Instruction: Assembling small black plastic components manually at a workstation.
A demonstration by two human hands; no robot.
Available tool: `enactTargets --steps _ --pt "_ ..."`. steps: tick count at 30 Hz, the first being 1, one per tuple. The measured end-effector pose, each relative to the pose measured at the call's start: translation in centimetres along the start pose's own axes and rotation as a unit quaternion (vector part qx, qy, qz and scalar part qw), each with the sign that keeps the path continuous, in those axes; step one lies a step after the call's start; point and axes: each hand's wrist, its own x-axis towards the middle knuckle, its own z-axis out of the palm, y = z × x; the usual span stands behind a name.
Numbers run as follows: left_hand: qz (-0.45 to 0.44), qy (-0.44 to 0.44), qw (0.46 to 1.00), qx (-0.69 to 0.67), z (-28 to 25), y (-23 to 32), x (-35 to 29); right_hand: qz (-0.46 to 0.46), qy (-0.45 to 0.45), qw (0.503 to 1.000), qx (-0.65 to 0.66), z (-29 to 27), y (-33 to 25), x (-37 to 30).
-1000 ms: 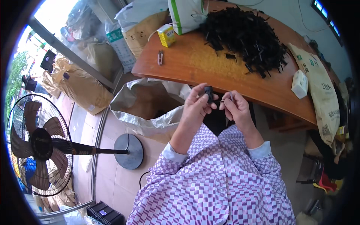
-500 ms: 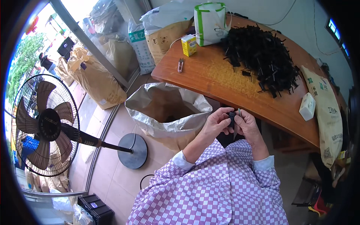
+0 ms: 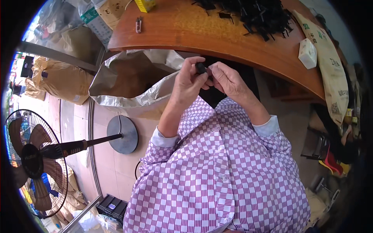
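My left hand (image 3: 188, 82) and my right hand (image 3: 229, 81) meet in front of my chest, just below the edge of the wooden table (image 3: 182, 31). Both pinch one small black part (image 3: 201, 68) between the fingertips. A heap of similar black parts (image 3: 252, 13) lies on the table at the top. Both sleeves are purple-and-white check.
An open grey sack (image 3: 128, 83) stands below the table to my left. A pedestal fan (image 3: 33, 163) with a round base (image 3: 122, 134) is at the lower left. On the table lie a white box (image 3: 307, 53), a yellow box (image 3: 144, 4) and a small dark tool (image 3: 138, 25). A printed bag (image 3: 330, 66) sits at the right.
The view has tilted down and closer, so the table slid toward the top. My hands stay together on the small black part and have shifted slightly.
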Motion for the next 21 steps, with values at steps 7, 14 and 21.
enactTargets --steps 7,14,21 --pt "0.014 -0.017 0.999 0.036 -1.0 -1.6 -0.4 -0.022 -0.042 0.996 -0.074 0.5 2.1 0.1" --pt "0.063 0.033 0.985 0.158 -0.5 -1.5 -0.7 -0.036 -0.020 0.994 -0.103 1.6 1.3 0.4" --pt "0.111 0.111 0.954 0.255 -1.2 -1.8 -0.2 -0.064 -0.034 0.983 -0.168 1.8 0.9 2.6"
